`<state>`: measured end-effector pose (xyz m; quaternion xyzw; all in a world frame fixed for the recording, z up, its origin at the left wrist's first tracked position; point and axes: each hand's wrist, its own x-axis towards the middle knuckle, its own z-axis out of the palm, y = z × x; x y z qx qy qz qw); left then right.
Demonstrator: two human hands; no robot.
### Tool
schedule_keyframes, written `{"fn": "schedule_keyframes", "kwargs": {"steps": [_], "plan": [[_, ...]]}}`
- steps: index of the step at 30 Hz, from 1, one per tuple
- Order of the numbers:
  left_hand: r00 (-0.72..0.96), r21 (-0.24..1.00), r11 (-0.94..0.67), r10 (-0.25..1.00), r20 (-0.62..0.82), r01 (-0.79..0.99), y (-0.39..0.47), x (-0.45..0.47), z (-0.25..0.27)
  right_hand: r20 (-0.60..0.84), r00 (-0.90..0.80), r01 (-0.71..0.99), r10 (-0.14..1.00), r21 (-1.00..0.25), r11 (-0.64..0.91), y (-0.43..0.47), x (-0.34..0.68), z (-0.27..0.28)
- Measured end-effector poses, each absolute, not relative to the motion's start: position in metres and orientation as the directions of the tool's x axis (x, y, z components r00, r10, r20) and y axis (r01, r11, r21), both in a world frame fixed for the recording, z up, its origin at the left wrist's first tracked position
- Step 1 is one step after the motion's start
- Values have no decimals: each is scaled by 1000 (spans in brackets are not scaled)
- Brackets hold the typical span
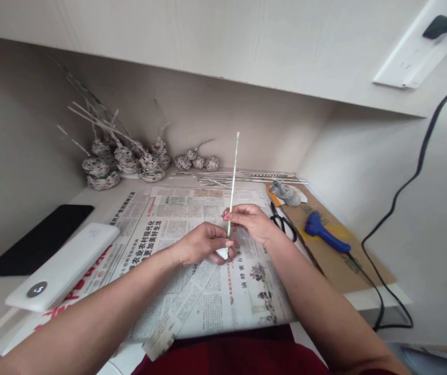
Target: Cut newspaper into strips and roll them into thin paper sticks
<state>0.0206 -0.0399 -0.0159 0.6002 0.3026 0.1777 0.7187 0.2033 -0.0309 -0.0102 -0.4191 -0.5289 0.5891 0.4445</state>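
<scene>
Your right hand (251, 221) pinches the thin paper stick (233, 182) between fingertips, low on its length, and the stick rises almost upright from that grip, leaning slightly right at the top. Your left hand (202, 244) is clenched on the stick's bottom end, just below and left of the right grip, where a newspaper strip (180, 310) wraps on and trails down toward you. Under both hands lies the newspaper (203, 208) on the counter (102, 195). Scissors (283, 223) sit just right of your right grip, the glue gun (324, 233) further right. Woven paper baskets (129, 161) stand well beyond.
</scene>
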Motion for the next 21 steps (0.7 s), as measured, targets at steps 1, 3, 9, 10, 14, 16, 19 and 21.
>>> {"fn": "schedule_keyframes", "kwargs": {"steps": [1, 3, 9, 10, 14, 16, 19, 21], "plan": [[753, 971, 213, 620, -219, 107, -40, 21, -17, -33, -231, -93, 972, -994, -56, -31, 203, -10], [756, 974, 205, 622, -204, 94, -39, 20, -18, -41, -240, -86, 970, -994, -63, -31, 203, -10], [746, 970, 215, 626, -227, 114, -40, 20, -17, -34, -240, -79, 970, -995, -55, -31, 204, -11], [743, 969, 219, 629, -230, 115, -40, 21, -17, -36, -203, -100, 978, -993, -58, -30, 204, -11], [737, 974, 207, 643, -210, 97, -39, 21, -17, -23, -247, -74, 969, -996, -42, -29, 205, -12], [739, 974, 205, 640, -209, 98, -39, 21, -18, -31, -277, -57, 960, -997, -49, -29, 205, -12], [742, 973, 205, 634, -216, 108, -39, 22, -19, -44, -189, -99, 981, -993, -64, -29, 204, -12], [737, 975, 199, 642, -209, 104, -39, 21, -19, -33, -160, -123, 987, -991, -53, -29, 204, -13]]}}
